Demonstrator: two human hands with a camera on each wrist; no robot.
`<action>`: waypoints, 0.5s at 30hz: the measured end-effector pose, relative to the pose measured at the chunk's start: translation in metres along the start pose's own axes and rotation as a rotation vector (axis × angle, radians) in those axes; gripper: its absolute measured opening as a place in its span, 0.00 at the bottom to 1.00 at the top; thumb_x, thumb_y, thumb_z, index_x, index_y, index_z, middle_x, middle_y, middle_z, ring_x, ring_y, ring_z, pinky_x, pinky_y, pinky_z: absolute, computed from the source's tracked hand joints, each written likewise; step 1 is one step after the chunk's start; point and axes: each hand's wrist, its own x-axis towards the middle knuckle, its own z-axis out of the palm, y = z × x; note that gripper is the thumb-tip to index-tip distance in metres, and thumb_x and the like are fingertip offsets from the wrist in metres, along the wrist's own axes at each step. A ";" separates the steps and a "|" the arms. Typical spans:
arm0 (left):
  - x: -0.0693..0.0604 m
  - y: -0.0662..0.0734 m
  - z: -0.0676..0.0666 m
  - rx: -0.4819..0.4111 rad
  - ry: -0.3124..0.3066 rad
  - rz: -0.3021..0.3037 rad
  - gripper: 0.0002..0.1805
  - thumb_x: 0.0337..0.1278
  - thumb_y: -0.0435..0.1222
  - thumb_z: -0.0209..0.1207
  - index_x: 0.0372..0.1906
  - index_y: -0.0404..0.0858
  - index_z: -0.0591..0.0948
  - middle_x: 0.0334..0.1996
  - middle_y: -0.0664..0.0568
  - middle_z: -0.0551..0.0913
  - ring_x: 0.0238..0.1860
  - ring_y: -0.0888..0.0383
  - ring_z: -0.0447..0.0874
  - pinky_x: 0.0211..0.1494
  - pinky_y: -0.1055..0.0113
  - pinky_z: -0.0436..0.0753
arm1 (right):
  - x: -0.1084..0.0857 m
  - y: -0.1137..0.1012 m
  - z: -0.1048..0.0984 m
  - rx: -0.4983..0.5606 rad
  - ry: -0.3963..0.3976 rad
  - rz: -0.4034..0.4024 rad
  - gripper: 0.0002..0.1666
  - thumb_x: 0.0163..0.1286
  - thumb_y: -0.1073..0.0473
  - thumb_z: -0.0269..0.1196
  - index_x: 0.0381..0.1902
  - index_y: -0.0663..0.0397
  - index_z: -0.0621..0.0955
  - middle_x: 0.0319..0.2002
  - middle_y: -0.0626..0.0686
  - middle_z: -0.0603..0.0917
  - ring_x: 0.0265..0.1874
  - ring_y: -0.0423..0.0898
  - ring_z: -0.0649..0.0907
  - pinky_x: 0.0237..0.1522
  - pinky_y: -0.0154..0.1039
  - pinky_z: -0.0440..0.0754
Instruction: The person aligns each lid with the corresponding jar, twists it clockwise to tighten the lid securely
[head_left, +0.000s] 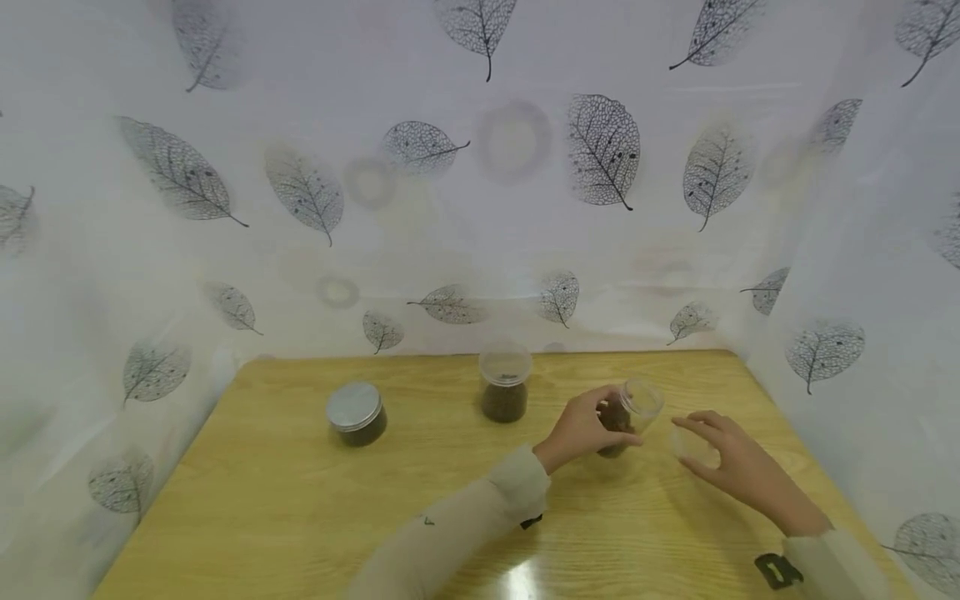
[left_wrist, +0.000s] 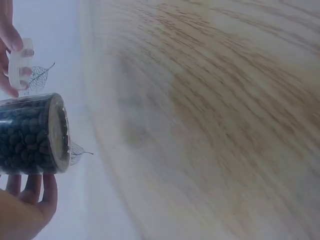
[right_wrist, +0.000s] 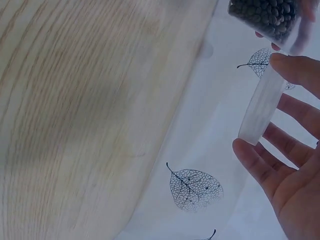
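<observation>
My left hand (head_left: 579, 432) grips a clear jar (head_left: 617, 414) part filled with dark beans. The jar is tilted toward the right, its mouth uncovered. In the left wrist view, the beans show through the wall of the jar (left_wrist: 25, 135), with fingers curled beneath it. My right hand (head_left: 746, 468) is just right of the jar, apart from it. Between its thumb and fingertips it pinches a round, translucent white lid (right_wrist: 262, 107) by the rim, and the lid (left_wrist: 21, 65) appears above the jar in the left wrist view.
Left of the hands stands another clear jar (head_left: 504, 403) with dark contents and an empty-looking clear upper part. Farther left is a short jar with a silver lid (head_left: 355, 406). A leaf-patterned curtain (head_left: 450, 225) borders the wooden table (head_left: 285, 500) at the back and sides.
</observation>
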 end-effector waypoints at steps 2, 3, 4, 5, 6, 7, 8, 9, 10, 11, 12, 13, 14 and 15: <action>-0.006 0.002 -0.005 0.057 0.000 0.016 0.31 0.37 0.50 0.72 0.53 0.50 0.77 0.45 0.60 0.81 0.42 0.68 0.77 0.42 0.75 0.78 | 0.001 -0.002 -0.001 0.005 0.015 -0.010 0.34 0.43 0.62 0.75 0.52 0.60 0.78 0.45 0.57 0.79 0.41 0.55 0.79 0.37 0.52 0.81; -0.010 0.004 -0.008 0.084 -0.001 0.028 0.32 0.37 0.51 0.72 0.53 0.50 0.77 0.46 0.61 0.81 0.42 0.68 0.77 0.43 0.76 0.78 | 0.001 -0.004 -0.002 0.011 0.020 -0.012 0.34 0.43 0.62 0.75 0.52 0.59 0.78 0.46 0.57 0.79 0.40 0.53 0.79 0.36 0.50 0.81; -0.013 0.004 -0.011 0.116 0.000 0.046 0.33 0.37 0.51 0.72 0.54 0.50 0.77 0.46 0.61 0.81 0.43 0.68 0.77 0.44 0.76 0.78 | 0.002 -0.006 -0.003 0.017 0.023 -0.011 0.35 0.43 0.62 0.75 0.52 0.58 0.78 0.46 0.57 0.79 0.39 0.51 0.79 0.36 0.49 0.81; -0.017 0.005 -0.014 0.160 0.002 0.069 0.34 0.37 0.52 0.72 0.55 0.50 0.76 0.47 0.61 0.80 0.44 0.68 0.77 0.44 0.76 0.78 | 0.003 -0.008 -0.004 0.027 0.024 -0.007 0.35 0.43 0.62 0.75 0.53 0.58 0.78 0.47 0.57 0.79 0.37 0.49 0.79 0.35 0.46 0.81; -0.020 0.006 -0.017 0.198 0.003 0.090 0.34 0.37 0.53 0.72 0.55 0.50 0.76 0.47 0.61 0.80 0.44 0.68 0.76 0.45 0.77 0.77 | 0.003 -0.010 -0.004 0.037 0.022 -0.002 0.34 0.44 0.61 0.75 0.53 0.58 0.78 0.47 0.56 0.79 0.36 0.46 0.79 0.34 0.44 0.81; -0.024 0.007 -0.020 0.232 0.005 0.112 0.34 0.37 0.53 0.71 0.55 0.50 0.76 0.47 0.61 0.79 0.44 0.68 0.76 0.45 0.77 0.77 | 0.004 -0.012 -0.004 0.051 0.020 0.003 0.34 0.45 0.62 0.74 0.53 0.58 0.78 0.48 0.56 0.79 0.34 0.43 0.78 0.33 0.41 0.80; -0.028 0.007 -0.023 0.271 0.007 0.133 0.35 0.37 0.54 0.71 0.56 0.50 0.76 0.46 0.61 0.79 0.44 0.68 0.76 0.46 0.78 0.77 | 0.004 -0.014 -0.005 0.058 0.019 0.010 0.34 0.45 0.62 0.74 0.53 0.57 0.78 0.48 0.55 0.79 0.33 0.40 0.77 0.32 0.39 0.80; -0.031 0.007 -0.025 0.311 0.010 0.152 0.35 0.37 0.55 0.71 0.56 0.50 0.76 0.45 0.61 0.79 0.43 0.68 0.76 0.46 0.79 0.76 | 0.005 -0.016 -0.005 0.069 0.014 0.019 0.34 0.46 0.62 0.74 0.54 0.57 0.77 0.48 0.55 0.79 0.32 0.39 0.77 0.32 0.39 0.80; -0.035 0.008 -0.028 0.350 0.012 0.171 0.35 0.37 0.55 0.71 0.56 0.49 0.76 0.45 0.61 0.78 0.43 0.68 0.76 0.46 0.79 0.76 | 0.005 -0.017 -0.006 0.080 0.010 0.025 0.33 0.47 0.62 0.73 0.54 0.57 0.77 0.49 0.54 0.79 0.32 0.38 0.77 0.32 0.38 0.80; -0.038 0.008 -0.030 0.385 0.015 0.182 0.36 0.36 0.56 0.71 0.56 0.49 0.76 0.44 0.60 0.78 0.43 0.68 0.76 0.46 0.79 0.76 | 0.005 -0.019 -0.006 0.087 0.006 0.029 0.33 0.47 0.62 0.73 0.54 0.57 0.77 0.49 0.54 0.78 0.32 0.37 0.77 0.32 0.37 0.80; -0.042 0.008 -0.032 0.411 0.018 0.190 0.36 0.36 0.56 0.71 0.56 0.49 0.76 0.44 0.60 0.78 0.43 0.68 0.76 0.46 0.79 0.76 | 0.005 -0.020 -0.006 0.093 0.006 0.031 0.33 0.48 0.62 0.73 0.54 0.58 0.77 0.49 0.54 0.78 0.33 0.37 0.77 0.32 0.38 0.81; -0.045 0.008 -0.034 0.437 0.018 0.197 0.37 0.36 0.56 0.71 0.57 0.48 0.76 0.44 0.60 0.77 0.42 0.68 0.76 0.46 0.79 0.76 | 0.006 -0.022 -0.006 0.095 0.007 0.030 0.33 0.48 0.62 0.73 0.55 0.57 0.77 0.49 0.53 0.78 0.34 0.37 0.77 0.32 0.37 0.81; -0.048 0.007 -0.036 0.457 0.017 0.200 0.37 0.36 0.57 0.71 0.57 0.48 0.76 0.43 0.60 0.78 0.42 0.68 0.77 0.46 0.79 0.76 | 0.006 -0.023 -0.006 0.098 0.010 0.025 0.33 0.48 0.62 0.73 0.55 0.57 0.77 0.49 0.53 0.78 0.34 0.38 0.78 0.32 0.37 0.81; -0.052 0.007 -0.037 0.468 0.016 0.202 0.38 0.36 0.57 0.70 0.57 0.48 0.76 0.43 0.60 0.78 0.42 0.68 0.77 0.46 0.79 0.77 | 0.007 -0.024 -0.006 0.105 0.012 0.022 0.34 0.48 0.62 0.73 0.55 0.57 0.76 0.49 0.53 0.78 0.35 0.39 0.78 0.32 0.37 0.81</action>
